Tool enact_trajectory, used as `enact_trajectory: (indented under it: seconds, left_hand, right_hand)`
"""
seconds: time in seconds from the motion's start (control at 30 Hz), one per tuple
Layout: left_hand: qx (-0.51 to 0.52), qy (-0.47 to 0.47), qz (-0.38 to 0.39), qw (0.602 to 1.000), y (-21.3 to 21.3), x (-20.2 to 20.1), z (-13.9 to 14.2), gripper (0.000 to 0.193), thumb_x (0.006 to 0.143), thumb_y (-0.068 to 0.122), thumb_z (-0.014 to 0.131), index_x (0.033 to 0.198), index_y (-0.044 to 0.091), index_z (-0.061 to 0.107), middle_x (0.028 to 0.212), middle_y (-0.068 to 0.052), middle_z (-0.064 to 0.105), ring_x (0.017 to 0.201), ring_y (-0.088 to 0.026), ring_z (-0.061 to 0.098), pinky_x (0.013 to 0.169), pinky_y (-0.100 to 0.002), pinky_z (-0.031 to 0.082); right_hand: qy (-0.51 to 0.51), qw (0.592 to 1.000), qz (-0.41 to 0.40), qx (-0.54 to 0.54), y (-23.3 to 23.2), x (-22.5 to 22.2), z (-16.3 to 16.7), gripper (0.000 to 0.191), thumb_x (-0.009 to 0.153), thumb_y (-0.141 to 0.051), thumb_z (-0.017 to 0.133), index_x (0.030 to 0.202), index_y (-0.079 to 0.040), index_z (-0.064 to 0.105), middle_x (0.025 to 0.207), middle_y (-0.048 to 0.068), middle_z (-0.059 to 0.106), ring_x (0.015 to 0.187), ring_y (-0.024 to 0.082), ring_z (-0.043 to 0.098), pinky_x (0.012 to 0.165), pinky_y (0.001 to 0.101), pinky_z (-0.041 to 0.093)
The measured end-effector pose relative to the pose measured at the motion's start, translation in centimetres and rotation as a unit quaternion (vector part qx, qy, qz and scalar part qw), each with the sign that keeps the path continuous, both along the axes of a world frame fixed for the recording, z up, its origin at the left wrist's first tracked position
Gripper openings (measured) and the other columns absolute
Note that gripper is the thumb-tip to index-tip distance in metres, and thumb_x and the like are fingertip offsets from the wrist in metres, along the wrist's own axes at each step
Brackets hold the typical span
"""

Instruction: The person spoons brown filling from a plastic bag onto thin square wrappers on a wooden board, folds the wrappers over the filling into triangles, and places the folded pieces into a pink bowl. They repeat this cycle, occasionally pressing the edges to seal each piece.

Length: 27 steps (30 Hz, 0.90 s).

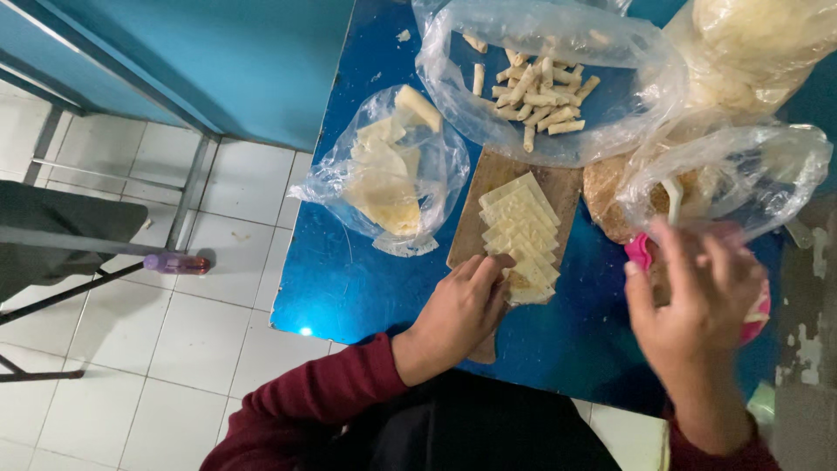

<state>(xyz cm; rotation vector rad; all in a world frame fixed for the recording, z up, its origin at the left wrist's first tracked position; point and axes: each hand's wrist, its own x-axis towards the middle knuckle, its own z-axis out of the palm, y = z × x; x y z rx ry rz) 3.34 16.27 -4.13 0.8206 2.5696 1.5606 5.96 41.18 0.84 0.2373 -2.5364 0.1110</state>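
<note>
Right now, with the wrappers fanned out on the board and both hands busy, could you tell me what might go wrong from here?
1. The wooden board lies close to the table's near edge, and the left hand presses its near end; a nudge might tip the pastry sheets off.
2. The right hand reaches at the clear bag over the pink bowl; a snag could spill the filling.
3. The sheets lie uncovered and may dry.

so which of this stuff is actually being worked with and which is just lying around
In use:
- left hand on the wooden board
- row of pale wrapper sheets on the board
- right hand over the pink bowl
- open bag of rolled sticks

Lying about:
- bag of spare wrappers
- bottle on the floor
- dark chair
</note>
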Motion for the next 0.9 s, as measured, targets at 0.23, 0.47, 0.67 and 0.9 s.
enact_trajectory:
  seconds: [0.23, 0.47, 0.67, 0.9]
  left_hand:
    - [-0.031, 0.051, -0.052, 0.997, 0.0, -1.0, 0.3, 0.039, 0.095, 0.006, 0.065, 0.132, 0.002, 0.052, 0.103, -0.019, 0.065, 0.097, -0.039, 0.065, 0.086, -0.046, 0.054]
    - [-0.052, 0.048, -0.109, 0.992, -0.4, -2.4, 0.1, 0.063, 0.078, 0.006, 0.068, 0.136, 0.001, 0.047, 0.104, -0.021, 0.066, 0.100, -0.040, 0.066, 0.087, -0.046, 0.054]
    - [-0.041, 0.021, -0.113, 0.993, -0.9, -2.9, -0.4, 0.043, 0.094, 0.004, 0.061, 0.136, 0.002, 0.051, 0.108, -0.021, 0.066, 0.100, -0.040, 0.065, 0.086, -0.047, 0.054]
    - [-0.016, 0.072, -0.103, 0.992, -1.0, -3.2, -1.3, 0.035, 0.096, 0.006, 0.060, 0.131, 0.003, 0.054, 0.110, -0.017, 0.065, 0.103, -0.038, 0.064, 0.092, -0.046, 0.052]
  right_hand:
    - [-0.137, 0.978, 0.003, -0.155, -5.4, 2.1, -4.5, 0.028, 0.081, -0.016, 0.082, 0.108, -0.007, 0.076, 0.102, 0.011, 0.068, 0.094, 0.035, 0.059, 0.085, 0.0441, 0.047]
    - [-0.122, 0.969, -0.007, -0.216, -6.6, 2.2, -5.9, 0.018, 0.081, -0.012, 0.079, 0.098, -0.008, 0.074, 0.104, 0.011, 0.069, 0.094, 0.035, 0.060, 0.084, 0.0438, 0.047]
    - [-0.147, 0.941, -0.025, -0.303, -7.1, 2.2, -6.3, 0.022, 0.083, -0.008, 0.080, 0.101, -0.006, 0.069, 0.094, 0.007, 0.072, 0.083, 0.026, 0.060, 0.075, 0.0369, 0.050]
    - [-0.144, 0.896, 0.013, -0.420, -7.9, 2.0, -7.2, 0.031, 0.096, -0.003, 0.068, 0.123, 0.001, 0.056, 0.098, 0.007, 0.074, 0.086, 0.018, 0.072, 0.083, 0.0305, 0.056]
